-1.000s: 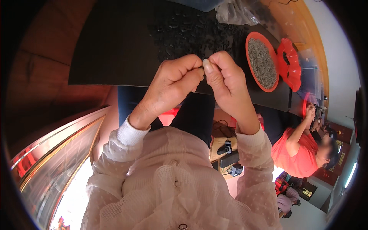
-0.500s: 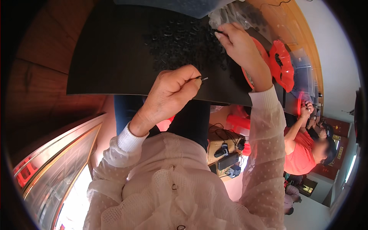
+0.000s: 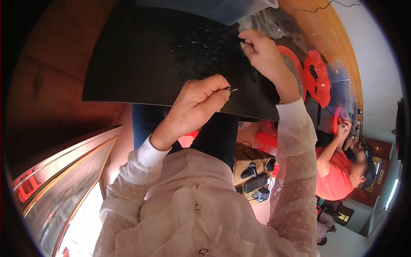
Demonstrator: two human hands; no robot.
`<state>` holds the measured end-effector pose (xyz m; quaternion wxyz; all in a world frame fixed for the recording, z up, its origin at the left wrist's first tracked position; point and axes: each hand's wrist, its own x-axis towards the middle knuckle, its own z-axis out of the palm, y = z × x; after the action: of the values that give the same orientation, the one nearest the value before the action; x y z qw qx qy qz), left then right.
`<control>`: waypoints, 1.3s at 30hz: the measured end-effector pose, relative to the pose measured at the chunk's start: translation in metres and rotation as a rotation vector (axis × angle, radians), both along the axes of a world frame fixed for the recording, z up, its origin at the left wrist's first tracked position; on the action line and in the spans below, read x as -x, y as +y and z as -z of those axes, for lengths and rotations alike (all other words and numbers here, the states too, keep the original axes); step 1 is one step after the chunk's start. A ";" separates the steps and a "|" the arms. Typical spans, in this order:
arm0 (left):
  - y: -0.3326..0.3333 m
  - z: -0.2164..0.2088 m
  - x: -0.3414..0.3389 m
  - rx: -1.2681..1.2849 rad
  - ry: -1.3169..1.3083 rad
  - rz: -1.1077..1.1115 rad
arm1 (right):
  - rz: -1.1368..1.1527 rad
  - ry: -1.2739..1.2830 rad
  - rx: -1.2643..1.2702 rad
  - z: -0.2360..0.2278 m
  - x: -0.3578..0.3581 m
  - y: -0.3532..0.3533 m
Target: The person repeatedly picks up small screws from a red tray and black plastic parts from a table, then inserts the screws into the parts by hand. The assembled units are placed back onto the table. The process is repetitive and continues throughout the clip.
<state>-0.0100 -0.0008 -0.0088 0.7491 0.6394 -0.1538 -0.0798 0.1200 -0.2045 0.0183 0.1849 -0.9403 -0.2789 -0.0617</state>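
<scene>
My left hand (image 3: 198, 105) is closed in a pinch above the near edge of the dark table. A short thin metal pin (image 3: 233, 90) sticks out past its fingertips, with a bit of black beside it. My right hand (image 3: 261, 51) is raised at the far right side of a pile of small black parts (image 3: 205, 47), thumb and fingers pinched together. A dark bit shows at its fingertips, too small to name. The black parts lie loosely scattered on the dark tabletop (image 3: 128, 64).
A clear plastic bin (image 3: 218, 10) stands at the far edge, next to a clear plastic bag (image 3: 265, 23). On the right are a red bowl of small grey pieces (image 3: 295, 70) and a wavy-rimmed red dish (image 3: 317, 79). A person in red (image 3: 338, 175) works farther right.
The whole view has shifted slightly. My left hand keeps its pinch on the pin. The right hand stays pinched at the pile's far right, its fingers turned a little.
</scene>
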 end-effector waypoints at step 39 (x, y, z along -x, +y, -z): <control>-0.005 -0.005 0.001 0.083 0.085 -0.038 | 0.008 0.553 -0.631 -0.008 0.091 0.018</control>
<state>-0.0108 -0.0060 -0.0035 0.7822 0.6065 -0.1130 -0.0863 0.0292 -0.1869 0.0261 0.5314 -0.8198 -0.1825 0.1101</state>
